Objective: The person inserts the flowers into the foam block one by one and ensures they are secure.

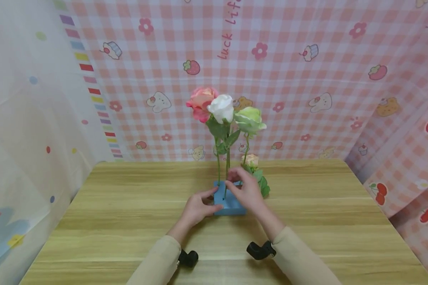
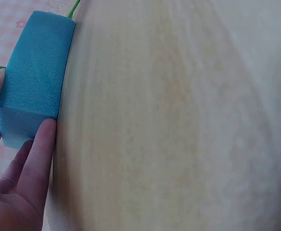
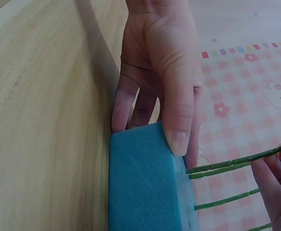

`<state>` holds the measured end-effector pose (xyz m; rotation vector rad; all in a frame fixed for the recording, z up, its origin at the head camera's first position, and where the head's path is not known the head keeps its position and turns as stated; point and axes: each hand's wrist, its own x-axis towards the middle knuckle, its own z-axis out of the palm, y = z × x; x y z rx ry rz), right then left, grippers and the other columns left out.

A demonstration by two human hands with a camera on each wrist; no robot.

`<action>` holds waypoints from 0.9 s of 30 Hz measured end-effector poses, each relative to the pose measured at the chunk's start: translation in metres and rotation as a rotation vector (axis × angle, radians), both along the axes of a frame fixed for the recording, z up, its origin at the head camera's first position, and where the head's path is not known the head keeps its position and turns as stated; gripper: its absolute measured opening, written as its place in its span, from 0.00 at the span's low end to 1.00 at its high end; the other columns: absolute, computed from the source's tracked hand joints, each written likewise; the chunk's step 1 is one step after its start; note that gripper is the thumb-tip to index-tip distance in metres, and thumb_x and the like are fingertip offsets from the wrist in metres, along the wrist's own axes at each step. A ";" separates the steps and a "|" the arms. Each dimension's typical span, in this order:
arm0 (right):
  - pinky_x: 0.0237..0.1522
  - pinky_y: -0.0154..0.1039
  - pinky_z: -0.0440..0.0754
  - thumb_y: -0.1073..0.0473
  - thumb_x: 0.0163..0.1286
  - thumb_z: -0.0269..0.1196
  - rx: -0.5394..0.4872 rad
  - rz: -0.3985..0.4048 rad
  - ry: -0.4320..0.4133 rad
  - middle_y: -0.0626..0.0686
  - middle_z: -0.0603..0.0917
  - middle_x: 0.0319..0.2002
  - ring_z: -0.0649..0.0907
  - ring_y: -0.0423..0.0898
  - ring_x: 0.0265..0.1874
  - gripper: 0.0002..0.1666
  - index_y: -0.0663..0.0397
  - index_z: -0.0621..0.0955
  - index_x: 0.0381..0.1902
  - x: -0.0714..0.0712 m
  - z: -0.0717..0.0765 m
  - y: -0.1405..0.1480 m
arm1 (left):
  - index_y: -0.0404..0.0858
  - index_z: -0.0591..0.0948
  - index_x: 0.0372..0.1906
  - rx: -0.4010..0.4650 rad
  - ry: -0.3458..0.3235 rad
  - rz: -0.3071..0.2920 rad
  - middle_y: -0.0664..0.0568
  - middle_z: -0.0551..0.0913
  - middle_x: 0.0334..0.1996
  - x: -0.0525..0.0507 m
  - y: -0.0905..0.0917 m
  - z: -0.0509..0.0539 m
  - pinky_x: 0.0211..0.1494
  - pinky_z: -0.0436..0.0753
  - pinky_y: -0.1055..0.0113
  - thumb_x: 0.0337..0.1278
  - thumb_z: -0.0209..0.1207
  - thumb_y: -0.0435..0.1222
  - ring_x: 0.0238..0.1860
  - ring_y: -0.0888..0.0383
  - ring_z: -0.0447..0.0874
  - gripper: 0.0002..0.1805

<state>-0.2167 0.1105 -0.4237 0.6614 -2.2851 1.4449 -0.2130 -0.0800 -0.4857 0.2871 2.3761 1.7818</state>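
A blue foam block (image 1: 232, 206) rests on the table with flower stems standing up from its top. My left hand (image 1: 197, 206) grips the block's left end, thumb at the top edge and fingers around the side. My right hand (image 1: 245, 188) pinches a green stem (image 3: 241, 160) just above the block; its lower end meets the top surface. The stem leads up toward a white rose (image 1: 222, 108). A pink rose (image 1: 201, 102) stands left of it and a pale green rose (image 1: 250, 120) right. The right hand hides part of the block and the green rose's lower stem.
A smaller peach flower (image 1: 250, 160) with green leaves (image 1: 264, 187) is behind the right hand; its base is hidden. The wooden table (image 1: 128, 221) meets a pink checked cloth (image 1: 157, 130) at the back. Black wrist mounts (image 1: 259, 250) sit under the sleeves.
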 end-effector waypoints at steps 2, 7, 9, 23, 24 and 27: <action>0.33 0.36 0.86 0.72 0.63 0.68 0.009 -0.003 -0.003 0.55 0.82 0.35 0.84 0.50 0.35 0.13 0.64 0.80 0.45 0.000 -0.001 -0.002 | 0.39 0.78 0.65 -0.006 0.008 -0.002 0.40 0.82 0.45 0.000 0.000 0.000 0.33 0.86 0.64 0.50 0.74 0.36 0.33 0.57 0.83 0.34; 0.34 0.37 0.86 0.72 0.63 0.68 0.029 -0.007 -0.003 0.55 0.82 0.36 0.84 0.51 0.36 0.14 0.64 0.80 0.46 -0.001 -0.003 -0.004 | 0.40 0.78 0.65 -0.020 0.024 -0.009 0.40 0.82 0.45 0.000 -0.001 0.001 0.33 0.86 0.65 0.51 0.74 0.37 0.33 0.57 0.84 0.34; 0.34 0.38 0.86 0.71 0.63 0.68 0.038 -0.007 -0.007 0.54 0.82 0.36 0.83 0.50 0.36 0.14 0.63 0.80 0.46 -0.001 -0.004 -0.004 | 0.38 0.78 0.65 -0.015 0.040 -0.019 0.40 0.82 0.45 0.000 -0.001 0.001 0.33 0.86 0.65 0.51 0.74 0.38 0.34 0.57 0.84 0.34; 0.34 0.37 0.86 0.71 0.64 0.68 0.088 0.005 -0.018 0.51 0.82 0.35 0.84 0.48 0.36 0.12 0.59 0.80 0.45 -0.003 -0.018 -0.005 | 0.37 0.78 0.65 0.003 0.045 -0.018 0.40 0.83 0.45 0.002 0.000 0.003 0.33 0.86 0.65 0.51 0.73 0.35 0.34 0.56 0.84 0.33; 0.34 0.37 0.86 0.71 0.64 0.68 0.092 0.007 -0.022 0.51 0.82 0.35 0.84 0.48 0.36 0.12 0.59 0.80 0.45 -0.003 -0.019 -0.005 | 0.37 0.78 0.65 0.003 0.046 -0.017 0.40 0.83 0.45 0.002 0.000 0.003 0.32 0.86 0.65 0.51 0.73 0.35 0.34 0.56 0.84 0.33; 0.34 0.37 0.85 0.71 0.64 0.68 0.095 0.009 -0.029 0.51 0.82 0.35 0.84 0.48 0.36 0.12 0.58 0.80 0.44 -0.003 -0.021 -0.005 | 0.36 0.78 0.65 0.007 0.050 -0.016 0.40 0.84 0.45 0.002 0.000 0.002 0.32 0.86 0.65 0.51 0.73 0.35 0.34 0.56 0.84 0.33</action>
